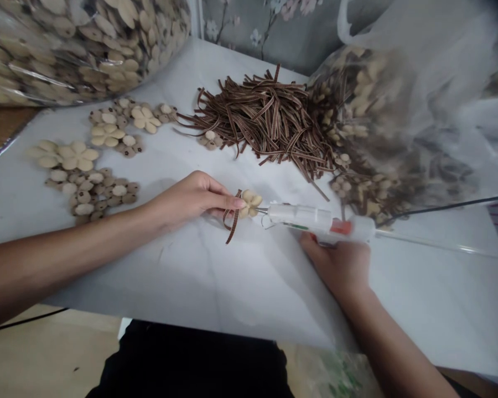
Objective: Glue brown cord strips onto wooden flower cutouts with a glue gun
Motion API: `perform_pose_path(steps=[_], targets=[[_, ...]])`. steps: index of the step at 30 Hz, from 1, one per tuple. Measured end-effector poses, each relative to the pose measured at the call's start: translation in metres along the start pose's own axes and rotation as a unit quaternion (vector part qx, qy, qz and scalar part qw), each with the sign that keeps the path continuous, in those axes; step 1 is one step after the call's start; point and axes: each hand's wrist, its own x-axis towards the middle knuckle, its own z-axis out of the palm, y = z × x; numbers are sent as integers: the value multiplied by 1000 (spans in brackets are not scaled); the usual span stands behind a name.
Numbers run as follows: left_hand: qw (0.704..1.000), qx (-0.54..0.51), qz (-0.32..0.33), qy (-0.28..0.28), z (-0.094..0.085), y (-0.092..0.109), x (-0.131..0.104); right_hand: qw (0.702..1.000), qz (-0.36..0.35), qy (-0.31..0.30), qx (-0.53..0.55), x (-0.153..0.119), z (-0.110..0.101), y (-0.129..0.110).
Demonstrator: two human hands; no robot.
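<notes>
Near the middle of the white table, my left hand pinches a cream flower together with a brown stitched strip that hangs down from the fingers. My right hand is wrapped round a white glue gun with a red part. The gun's metal tip points left and meets the flower, or lies just in front of it. A clear glue stick runs out of the gun's back end. Some of my right fingers are hidden behind the gun.
A heap of brown strips lies beyond my hands. Cream flowers and grey-beige flower pieces are on the left. Full clear bags stand at the back left and right. A black cable crosses at the right.
</notes>
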Motion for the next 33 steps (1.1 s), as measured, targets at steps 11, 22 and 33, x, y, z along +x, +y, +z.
perform_pose_path(steps=[11, 22, 33], targets=[[1000, -24, 4, 1, 0, 0, 0, 1000, 0, -4, 5, -1, 0, 1], [999, -51, -5, 5, -2, 1, 2, 1000, -3, 5, -10, -1, 0, 4], [988, -155, -22, 1, -12, 3, 3, 999, -10, 0, -31, -2, 1, 4]])
